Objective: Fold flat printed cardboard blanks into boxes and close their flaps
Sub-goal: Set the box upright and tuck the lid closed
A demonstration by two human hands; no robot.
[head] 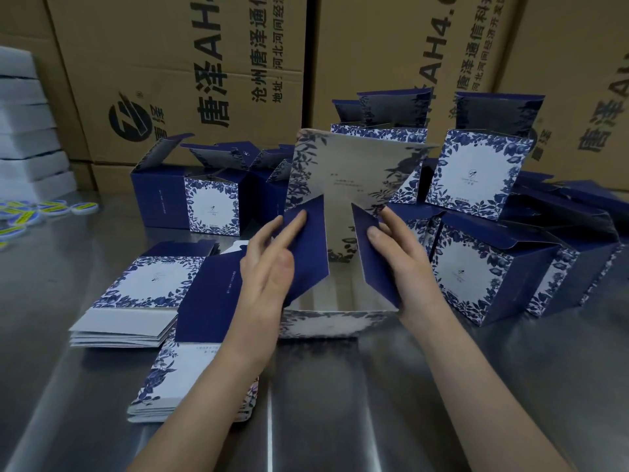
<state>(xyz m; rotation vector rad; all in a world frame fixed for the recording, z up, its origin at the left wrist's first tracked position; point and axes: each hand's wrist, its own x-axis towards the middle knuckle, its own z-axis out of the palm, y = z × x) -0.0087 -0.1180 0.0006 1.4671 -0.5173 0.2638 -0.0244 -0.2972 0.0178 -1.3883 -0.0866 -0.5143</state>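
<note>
Left hand (pixel 272 264): fingers straight, pressing flat on the left side flap (pixel 309 253) of the box (pixel 326 321). Right hand (pixel 398 257): thumb and fingers pinch the right side flap (pixel 372 267). The box sits mid-table (pixel 340 403), back flap (pixel 343 172) upright. 2 stacks of flat blanks (pixel 136 301) left of it. Folded boxes (pixel 211 206) behind and right, brown cartons (pixel 170 63) behind those.
</note>
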